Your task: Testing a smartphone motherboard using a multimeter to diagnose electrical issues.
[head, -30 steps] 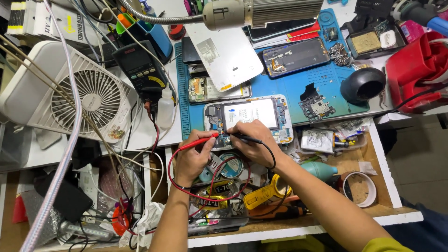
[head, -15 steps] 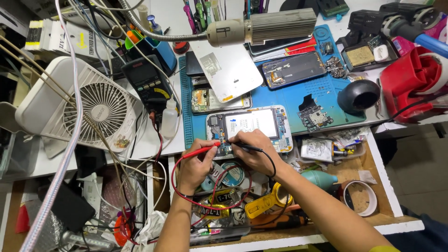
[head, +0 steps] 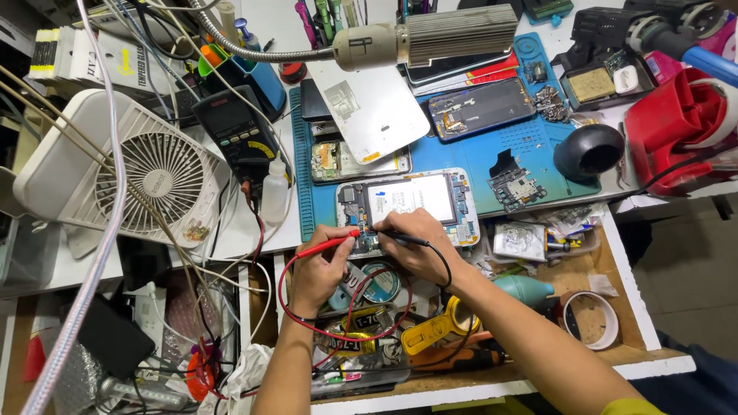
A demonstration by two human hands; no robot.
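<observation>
Cluttered repair bench, blue work mat (head: 477, 165) at centre, white fan (head: 146, 180) to the left, black multimeter (head: 234, 131) beside it. Opened phone (head: 411, 206) lies flat at the mat's near edge: back cover off, white battery panel in the middle, circuit boards exposed at both ends. Left hand (head: 319, 265) is clenched around the red probe (head: 327, 244), tip touching the phone's left board. Right hand (head: 419, 246) pinches the black probe (head: 396, 237), tip just beside the red one. Red lead loops below the wrists.
</observation>
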